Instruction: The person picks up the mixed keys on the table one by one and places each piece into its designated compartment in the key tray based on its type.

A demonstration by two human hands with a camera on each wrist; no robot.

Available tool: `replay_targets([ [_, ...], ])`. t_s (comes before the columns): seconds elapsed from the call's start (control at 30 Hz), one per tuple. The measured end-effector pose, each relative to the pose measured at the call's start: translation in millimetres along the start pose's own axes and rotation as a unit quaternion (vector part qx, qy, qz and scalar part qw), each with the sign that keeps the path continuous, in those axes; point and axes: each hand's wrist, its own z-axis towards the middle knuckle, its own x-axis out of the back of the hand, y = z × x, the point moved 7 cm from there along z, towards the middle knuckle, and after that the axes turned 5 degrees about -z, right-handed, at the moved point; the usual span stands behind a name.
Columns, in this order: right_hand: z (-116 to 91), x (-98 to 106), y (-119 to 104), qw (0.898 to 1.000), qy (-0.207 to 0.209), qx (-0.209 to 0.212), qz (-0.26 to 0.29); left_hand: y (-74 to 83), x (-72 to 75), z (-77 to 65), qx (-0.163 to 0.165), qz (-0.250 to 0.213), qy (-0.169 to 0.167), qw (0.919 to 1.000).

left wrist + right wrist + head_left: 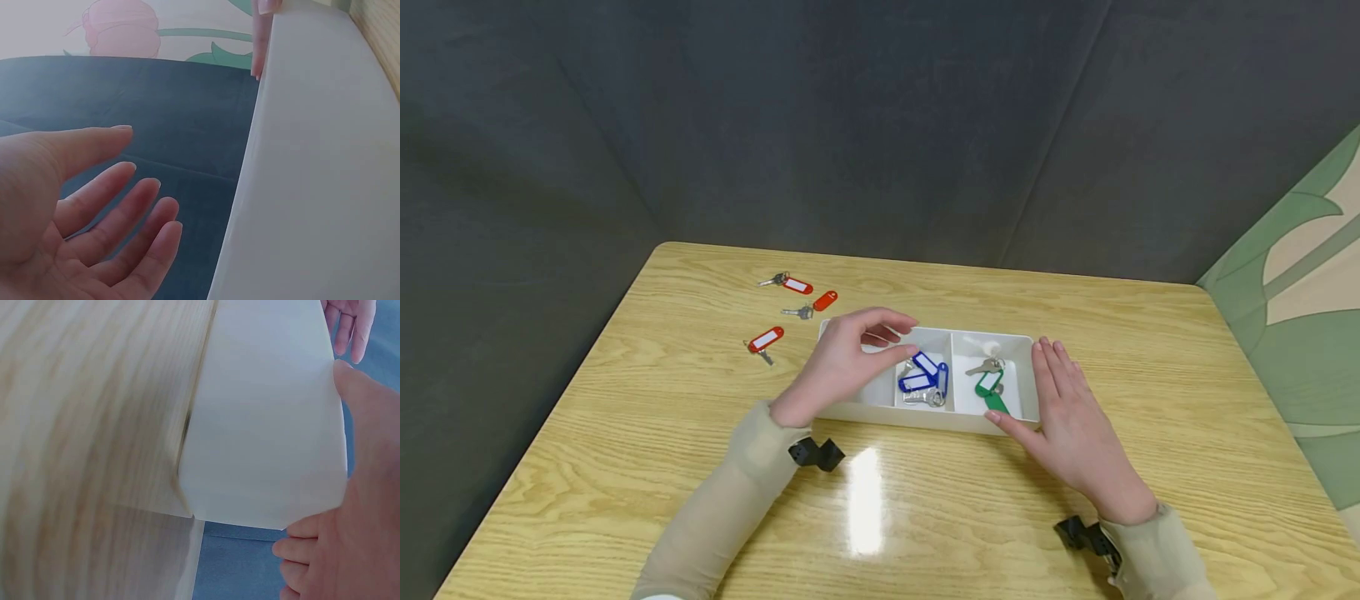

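A white three-part tray [917, 417] sits on the wooden table. Over its left and middle compartments hovers my left hand [857, 354], fingers loosely bent, thumb apart from them and nothing between. My right hand [1075, 425] rests at the tray's right end, straight fingers along the end wall and thumb at the front rim, also seen in the right wrist view. Keys with blue tags [916, 382] lie in the middle compartment. Keys with green tags [989, 382] lie in the right one. My left hand partly hides the left compartment.
Three keys with red tags lie left of the tray: one near the back [797, 285], one in the middle [825, 301] and one closer to me [766, 339]. A dark curtain [850, 133] hangs behind the table, and a leaf-patterned cloth [1307, 275] is at the right.
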Motion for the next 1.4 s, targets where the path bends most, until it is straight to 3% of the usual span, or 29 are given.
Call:
replay_targets([
  [0.7, 0, -2, 0, 1.0, -0.007, -0.005, -0.002, -3.8, 40.1, -6.0, 0.003, 0.021, 0.041, 0.9989],
  [1.4, 0, -1, 0, 1.0, -0.015, -0.006, -0.003, -14.9, 68.9, -17.5, 0.015, 0.044, 0.072, 0.9964],
])
